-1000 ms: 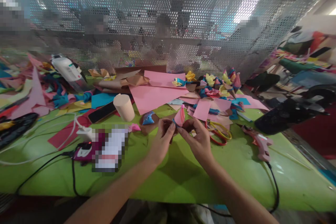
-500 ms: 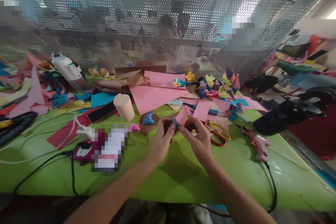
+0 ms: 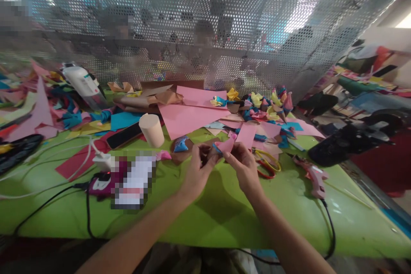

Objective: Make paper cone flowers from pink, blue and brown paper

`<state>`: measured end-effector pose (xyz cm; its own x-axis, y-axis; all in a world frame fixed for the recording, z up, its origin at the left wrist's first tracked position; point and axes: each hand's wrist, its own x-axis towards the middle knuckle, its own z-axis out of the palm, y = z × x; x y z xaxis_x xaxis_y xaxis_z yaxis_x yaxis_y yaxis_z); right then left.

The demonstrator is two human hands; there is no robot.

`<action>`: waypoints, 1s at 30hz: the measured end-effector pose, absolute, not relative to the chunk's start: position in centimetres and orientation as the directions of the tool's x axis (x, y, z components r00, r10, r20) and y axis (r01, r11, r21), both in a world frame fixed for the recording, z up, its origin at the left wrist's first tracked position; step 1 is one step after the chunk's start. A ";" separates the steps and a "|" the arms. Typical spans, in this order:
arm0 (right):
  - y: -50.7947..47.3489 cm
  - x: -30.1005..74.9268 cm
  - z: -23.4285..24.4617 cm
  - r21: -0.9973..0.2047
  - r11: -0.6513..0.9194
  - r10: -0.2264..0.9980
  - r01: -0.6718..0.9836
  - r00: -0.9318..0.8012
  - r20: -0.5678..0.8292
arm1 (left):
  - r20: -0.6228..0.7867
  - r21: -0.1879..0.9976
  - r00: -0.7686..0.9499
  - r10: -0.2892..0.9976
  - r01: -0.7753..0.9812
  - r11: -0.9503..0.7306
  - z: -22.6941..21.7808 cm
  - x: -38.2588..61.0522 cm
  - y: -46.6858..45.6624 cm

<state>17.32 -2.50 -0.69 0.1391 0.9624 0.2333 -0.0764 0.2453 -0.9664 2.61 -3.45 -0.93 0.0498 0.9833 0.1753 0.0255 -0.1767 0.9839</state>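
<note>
My left hand (image 3: pixel 196 170) and my right hand (image 3: pixel 244 166) meet above the green tabletop (image 3: pixel 221 205), both pinching a small folded paper piece (image 3: pixel 224 145) that is pink with a brown base and a bit of blue. The fingers of both hands are closed round it. The pink tip leans to the right, between my thumbs. Red-and-yellow scissors (image 3: pixel 268 163) lie just right of my right hand.
A pink glue gun (image 3: pixel 313 175) with a black cord lies at the right. Pink sheets (image 3: pixel 189 115), a beige cup (image 3: pixel 151 130), a dark phone (image 3: pixel 123 135), a white bottle (image 3: pixel 84 85) and heaps of paper scraps crowd the back. Cables run at the left. A perforated metal screen (image 3: pixel 205 30) stands behind.
The pink tip of the paper piece has tilted from upright down to the right as my fingers turned it. Both hands stayed in the same place.
</note>
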 end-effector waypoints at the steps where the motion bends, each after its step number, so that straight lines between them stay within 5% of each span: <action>1: -2.5 17.3 -0.7 -0.967 0.245 0.962 -0.073 0.141 0.233 | 0.185 0.982 0.046 0.982 0.032 -0.186 -0.9 2.6 -3.5; 12: -2.7 17.3 -0.8 -0.956 0.290 0.946 0.051 0.135 0.295 | 0.219 0.972 0.015 0.976 0.085 -0.220 -0.6 2.7 -3.7; 30: -2.7 17.3 -0.8 -0.961 0.276 0.957 -0.032 0.104 0.271 | 0.248 0.961 -0.013 0.969 0.129 -0.244 -0.9 3.0 -3.8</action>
<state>17.31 -2.73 -0.76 0.1042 0.9568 0.2714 -0.0320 0.2760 -0.9606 3.02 -3.77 -0.91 -0.0134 0.9686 0.2481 0.1289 -0.2444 0.9611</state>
